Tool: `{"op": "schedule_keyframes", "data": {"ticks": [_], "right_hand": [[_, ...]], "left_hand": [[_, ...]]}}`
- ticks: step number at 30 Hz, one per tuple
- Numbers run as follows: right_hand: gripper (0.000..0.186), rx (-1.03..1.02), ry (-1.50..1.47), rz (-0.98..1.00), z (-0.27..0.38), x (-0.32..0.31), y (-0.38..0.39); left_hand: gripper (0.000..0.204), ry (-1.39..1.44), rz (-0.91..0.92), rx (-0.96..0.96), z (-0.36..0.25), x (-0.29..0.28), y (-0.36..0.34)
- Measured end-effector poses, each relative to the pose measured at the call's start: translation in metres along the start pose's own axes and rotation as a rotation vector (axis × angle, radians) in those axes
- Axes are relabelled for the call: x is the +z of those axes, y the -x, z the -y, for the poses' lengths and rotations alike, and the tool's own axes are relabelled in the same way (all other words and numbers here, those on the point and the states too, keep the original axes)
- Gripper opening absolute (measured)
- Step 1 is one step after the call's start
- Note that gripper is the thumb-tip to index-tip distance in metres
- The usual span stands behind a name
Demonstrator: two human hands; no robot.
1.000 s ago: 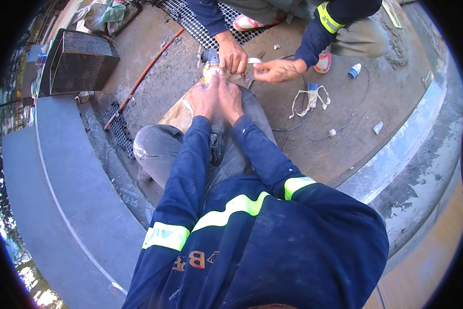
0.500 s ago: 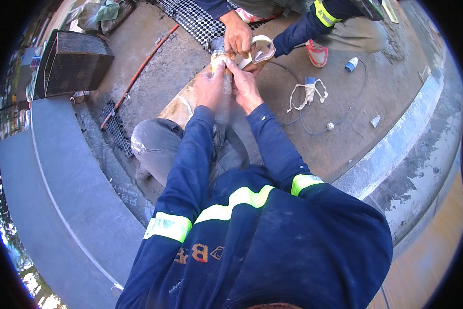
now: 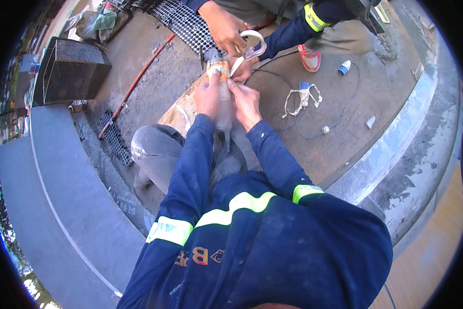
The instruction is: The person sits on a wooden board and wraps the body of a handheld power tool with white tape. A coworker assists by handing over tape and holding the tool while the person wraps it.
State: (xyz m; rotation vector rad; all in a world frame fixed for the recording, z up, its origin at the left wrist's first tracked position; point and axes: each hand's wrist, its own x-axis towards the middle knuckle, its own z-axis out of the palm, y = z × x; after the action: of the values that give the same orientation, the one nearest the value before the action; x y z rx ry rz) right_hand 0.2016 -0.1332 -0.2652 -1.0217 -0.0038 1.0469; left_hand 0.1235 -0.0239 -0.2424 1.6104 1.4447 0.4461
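A long, dusty grey handheld power tool (image 3: 224, 105) with an orange and white band near its far end lies between my hands, pointing away from me. My left hand (image 3: 206, 98) is closed around its left side, thumb on top. On the other side my right hand (image 3: 247, 104) presses its thumb and fingers against the tool near the band. A co-worker's upper hand (image 3: 224, 28) holds a loop of cream-white tape (image 3: 263, 47), from which a strip runs down to the tool. Just beyond my right hand is the co-worker's other hand (image 3: 241, 71), partly hidden.
Beneath the tool lies a wooden board (image 3: 175, 109). To the right, a blue-and-white plug (image 3: 344, 68), a cable and a connector wrapped in white strips (image 3: 304, 94) rest on the floor. At left are an orange-red hose (image 3: 145, 69), a dark box (image 3: 79, 69) and grey slabs (image 3: 77, 175).
The co-worker's upper hand has moved up and left, away from the tool, drawing the tape strip out. My hands stay on the tool, and the whole view has shifted slightly.
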Motion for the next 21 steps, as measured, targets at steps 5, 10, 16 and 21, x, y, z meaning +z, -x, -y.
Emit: {"op": "schedule_keyframes", "data": {"ticks": [5, 10, 16, 21], "right_hand": [[0.038, 0.113, -0.053, 0.027, 0.013, 0.004, 0.012], [0.047, 0.179, -0.041, 0.135, 0.013, 0.021, 0.005], [0.049, 0.119, -0.014, 0.101, 0.009, 0.030, 0.009], [0.047, 0.120, -0.032, 0.075, 0.004, 0.030, 0.010]], "left_hand": [[0.081, -0.109, -0.003, 0.039, -0.017, -0.012, 0.007], [0.079, -0.089, -0.022, 0.031, -0.018, -0.018, 0.010], [0.078, -0.087, -0.026, 0.031, -0.015, -0.018, 0.013], [0.077, -0.117, -0.008, 0.027, -0.016, -0.018, 0.014]]}}
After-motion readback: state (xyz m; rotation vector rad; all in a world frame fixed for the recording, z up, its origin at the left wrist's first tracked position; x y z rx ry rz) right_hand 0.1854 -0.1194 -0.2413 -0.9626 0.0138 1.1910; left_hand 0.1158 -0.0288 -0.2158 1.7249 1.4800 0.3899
